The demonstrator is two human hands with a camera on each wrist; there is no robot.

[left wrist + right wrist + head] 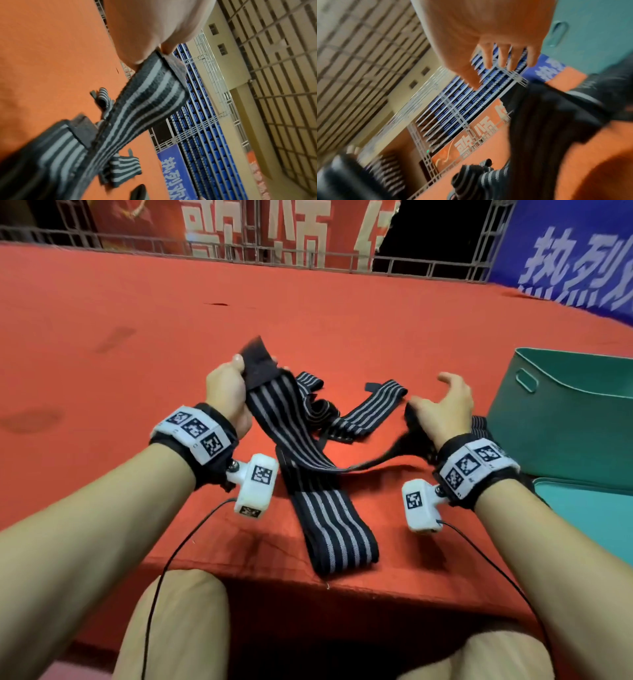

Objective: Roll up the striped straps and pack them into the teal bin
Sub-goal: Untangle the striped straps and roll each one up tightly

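Several black straps with grey stripes lie tangled on the red table (137, 378). My left hand (239, 368) grips the black plain end of one long strap (301, 450) and lifts it; the rest trails down to the table's front edge. In the left wrist view the fingers (164, 50) pinch that strap (145, 101) at its end. My right hand (442, 395) hovers with spread fingers just above a dark, blurred strap (411, 422) and holds nothing; the right wrist view shows its fingers (503, 58) straight. The teal bin (565, 422) stands at the right, next to that hand.
A second strap (370, 409) and a bunched one (308, 381) lie between my hands. A flat teal piece (589, 508) lies in front of the bin. Metal railings and banners stand behind the table. My knees are below the front edge.
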